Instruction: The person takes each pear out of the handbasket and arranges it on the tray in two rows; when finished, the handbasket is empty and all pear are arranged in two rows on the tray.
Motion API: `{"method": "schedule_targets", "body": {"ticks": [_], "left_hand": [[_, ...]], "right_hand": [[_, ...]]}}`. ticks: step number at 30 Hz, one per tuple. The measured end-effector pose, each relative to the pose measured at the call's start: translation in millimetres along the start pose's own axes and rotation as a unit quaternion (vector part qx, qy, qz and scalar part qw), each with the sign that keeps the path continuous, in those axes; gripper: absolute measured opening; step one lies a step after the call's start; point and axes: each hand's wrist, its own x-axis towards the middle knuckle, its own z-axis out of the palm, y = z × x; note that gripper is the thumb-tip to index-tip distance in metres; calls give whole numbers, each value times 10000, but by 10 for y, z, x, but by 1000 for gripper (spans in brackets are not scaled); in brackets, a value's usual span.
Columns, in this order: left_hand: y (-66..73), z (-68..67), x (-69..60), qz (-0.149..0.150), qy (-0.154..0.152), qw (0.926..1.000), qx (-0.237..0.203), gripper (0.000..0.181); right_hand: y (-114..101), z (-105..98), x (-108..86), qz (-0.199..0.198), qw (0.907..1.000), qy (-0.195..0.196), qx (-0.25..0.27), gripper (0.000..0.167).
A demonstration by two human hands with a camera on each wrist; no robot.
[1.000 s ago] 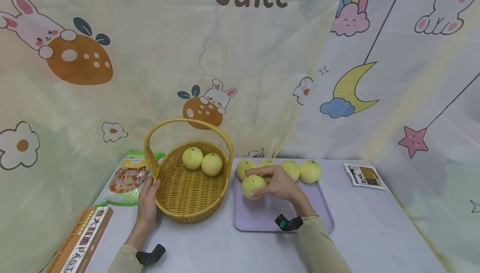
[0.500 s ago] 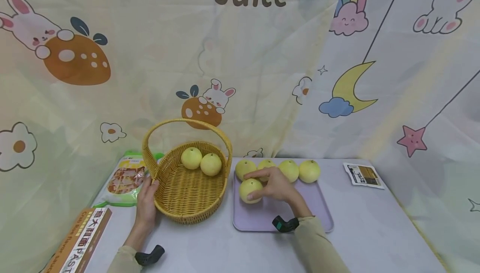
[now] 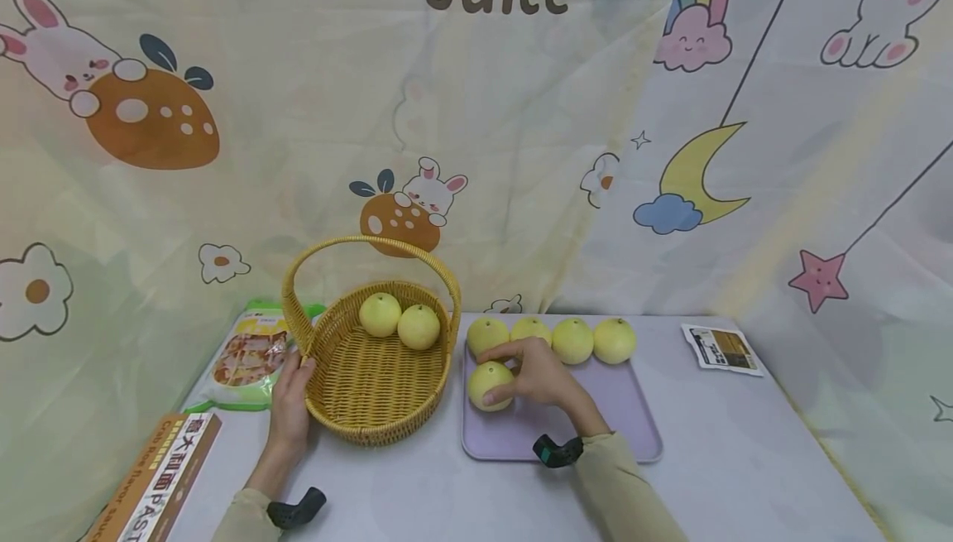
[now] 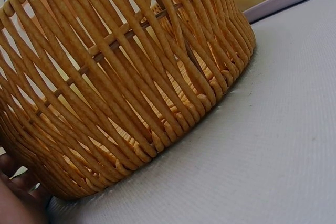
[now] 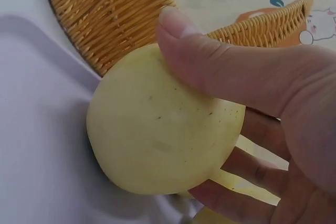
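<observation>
In the head view, my right hand [image 3: 542, 372] holds a pale yellow round fruit [image 3: 490, 386] over the left part of a lilac tray [image 3: 596, 434]. The right wrist view shows my thumb across the top of this fruit [image 5: 163, 124] and the fingers behind it; whether it rests on the tray I cannot tell. Several like fruits [image 3: 572, 341] stand in a row along the tray's back. My left hand [image 3: 289, 410] grips the left side of a wicker basket [image 3: 380, 381]; its fingers [image 4: 21, 182] lie against the weave. Two fruits [image 3: 380, 314] sit inside the basket at the back.
Left of the basket lies a green-edged food bag [image 3: 249, 360], with a pasta box [image 3: 160, 476] nearer the front. A small white and brown packet [image 3: 722, 349] lies at the back right. The basket's tall handle [image 3: 372, 240] arches upward. A printed cloth backdrop stands behind.
My right hand has moved slightly left and toward me with the fruit, lowering it toward the tray's left side. My left hand and the basket have stayed in place.
</observation>
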Motion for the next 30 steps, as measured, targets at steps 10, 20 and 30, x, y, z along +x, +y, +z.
{"method": "schedule_targets", "body": {"ticks": [10,20,30], "left_hand": [[-2,-13,1,4,-83,9999,-63,59],[0,6,17,-16,-61,10000,65,60],[-7,1,13,-35,-90,9999,78,61]], "right_hand": [[-21,25,21,-212,9991,93,-346,60],[-86,3,2,-66,9990,5,-440,60],[-100,-42,-15,-219,9991,-209,-297,60]]}}
